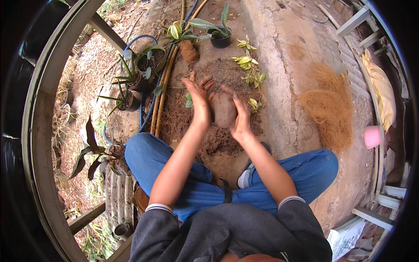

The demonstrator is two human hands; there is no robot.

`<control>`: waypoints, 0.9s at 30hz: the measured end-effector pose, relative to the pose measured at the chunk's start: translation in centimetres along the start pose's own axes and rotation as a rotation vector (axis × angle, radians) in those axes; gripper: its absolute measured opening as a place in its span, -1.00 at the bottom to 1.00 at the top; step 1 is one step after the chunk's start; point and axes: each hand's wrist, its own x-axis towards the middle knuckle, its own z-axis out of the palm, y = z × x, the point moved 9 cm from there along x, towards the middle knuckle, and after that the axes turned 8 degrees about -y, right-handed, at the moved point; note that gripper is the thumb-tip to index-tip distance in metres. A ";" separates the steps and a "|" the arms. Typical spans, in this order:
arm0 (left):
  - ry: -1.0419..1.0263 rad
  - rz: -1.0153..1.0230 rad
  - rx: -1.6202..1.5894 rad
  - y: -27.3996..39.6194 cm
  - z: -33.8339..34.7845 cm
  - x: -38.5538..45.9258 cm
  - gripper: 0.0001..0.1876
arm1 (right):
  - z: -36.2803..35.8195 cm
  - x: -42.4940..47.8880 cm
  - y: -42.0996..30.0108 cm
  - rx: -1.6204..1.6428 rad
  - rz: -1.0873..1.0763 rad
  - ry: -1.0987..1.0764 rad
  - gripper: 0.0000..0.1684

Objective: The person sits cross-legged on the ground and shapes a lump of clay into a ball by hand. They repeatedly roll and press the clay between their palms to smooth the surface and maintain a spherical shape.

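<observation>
A smooth, brown, rounded lump of packed soil (224,110) is between my two hands, above a mound of loose dark soil (214,140). My right hand (241,113) cups the lump's right side, fingers curled over its far edge. My left hand (200,103) is upright on the other side, palm turned to the lump and fingers spread; its thumb is close to the lump, and I cannot tell whether it touches. Soil stains both hands. Just left of my left hand a small green leaf (189,100) shows on the soil.
Beyond the soil are a coir-wrapped root ball (189,51), a black potted plant (221,37) and yellow-green leafy cuttings (246,61). Bamboo poles (163,95), a blue hose (151,113) and several pots line the left. Loose coconut fibre (330,108) and a pink pot (373,137) are right.
</observation>
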 end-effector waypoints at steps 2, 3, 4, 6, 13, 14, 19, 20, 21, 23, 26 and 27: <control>-0.176 0.006 0.379 0.5 1.6 -1.0 0.00 | -0.8 -0.4 1.2 0.139 0.010 0.042 -0.47; -0.176 -0.082 0.280 0.3 1.3 -1.0 0.02 | -1.0 -0.3 1.3 0.060 0.040 0.011 -0.46; -0.176 -0.169 0.181 0.2 1.1 -0.9 0.03 | -1.4 -0.3 1.2 -0.019 0.070 -0.020 -0.44; -0.208 -0.128 0.098 0.1 -0.9 0.3 0.09 | 0.2 0.0 0.2 -0.262 0.161 -0.098 -0.25; -0.217 -0.217 0.073 -2.8 0.3 -0.7 0.19 | -3.1 -1.3 0.6 -0.077 0.384 0.440 -0.14; -0.163 -0.322 -0.094 -4.2 -0.1 -1.1 0.20 | -3.5 -1.6 0.2 -0.072 0.363 0.512 -0.15; -0.141 -0.280 -0.284 -2.6 1.0 -1.5 0.19 | 2.2 -1.1 -6.3 -0.665 -0.452 0.059 -0.50; -0.143 -0.226 -0.217 -2.3 1.1 -1.3 0.18 | 2.0 -1.5 -6.0 -0.690 -0.448 0.091 -0.50; -0.148 -0.175 -0.153 -2.0 1.2 -1.3 0.16 | 1.4 -1.8 -5.7 -0.719 -0.443 0.125 -0.50; -0.123 -0.190 -0.115 -3.0 0.9 -2.0 0.13 | 0.0 -0.9 -4.5 -0.667 -0.303 0.149 -0.49; -0.125 -0.268 -0.056 -3.9 1.1 -2.4 0.15 | -3.5 0.2 -1.7 -0.400 0.029 0.260 -0.46; -0.111 -0.294 -0.052 -3.9 0.8 -2.3 0.15 | -4.3 0.1 -0.4 -0.277 0.160 0.307 -0.45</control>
